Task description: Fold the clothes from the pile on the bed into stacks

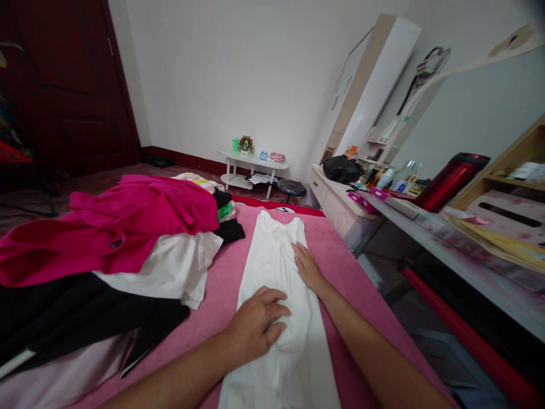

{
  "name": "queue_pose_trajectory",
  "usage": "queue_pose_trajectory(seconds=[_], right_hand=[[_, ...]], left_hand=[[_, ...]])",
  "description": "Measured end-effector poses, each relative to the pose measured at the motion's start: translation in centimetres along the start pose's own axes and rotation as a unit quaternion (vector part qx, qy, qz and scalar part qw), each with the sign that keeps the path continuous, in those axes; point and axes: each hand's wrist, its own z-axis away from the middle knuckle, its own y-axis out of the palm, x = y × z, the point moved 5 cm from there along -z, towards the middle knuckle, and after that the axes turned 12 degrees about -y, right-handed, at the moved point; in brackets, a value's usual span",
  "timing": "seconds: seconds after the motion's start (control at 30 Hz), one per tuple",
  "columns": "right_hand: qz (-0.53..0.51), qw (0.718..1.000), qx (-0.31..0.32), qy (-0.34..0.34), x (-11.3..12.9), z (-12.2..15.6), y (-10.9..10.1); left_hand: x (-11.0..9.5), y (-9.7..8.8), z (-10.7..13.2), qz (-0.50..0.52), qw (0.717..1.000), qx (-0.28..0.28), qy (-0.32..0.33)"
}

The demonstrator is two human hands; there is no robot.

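A long white garment [266, 272] lies lengthwise on a pink bedspread [230, 272], its far end showing a curved neckline with two strap-like corners. My left hand [259, 324] rests on the middle of the cloth with its fingers spread. Farther along, my right hand [307, 266] lies on the garment's right edge, fingers stretched out. Creases run down the middle of the fabric between the two hands. The garment's near end goes out of view at the bottom.
To the left is a heap of clothes with a magenta garment [140, 210] on top and black trousers [85, 307] below. A desk [409, 233] with a red thermos [451, 182] stands close on the right. Beyond the bed are a low table [255, 161] and a stool [292, 187].
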Motion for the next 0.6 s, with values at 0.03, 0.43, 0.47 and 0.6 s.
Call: queue_pose_trajectory(seconds=[0.03, 0.43, 0.47, 0.6], right_hand=[[0.014, 1.0, 0.018, -0.011, 0.7, 1.2, -0.1], [-0.027, 0.976, 0.112, -0.186, 14.4, 16.2, -6.2], [-0.009, 0.969, 0.145, -0.198, 15.2, 16.8, -6.2], [0.014, 0.952, 0.218, -0.216, 18.0, 17.0, -5.7]], left_hand=[[0.0, 0.0, 0.1, -0.005, 1.0, 0.0, 0.003], [0.3, 0.0, 0.2, 0.012, 1.0, 0.002, 0.002], [0.3, -0.1, 0.2, 0.016, 1.0, 0.001, 0.001], [0.2, -0.1, 0.2, 0.024, 1.0, -0.004, -0.008]])
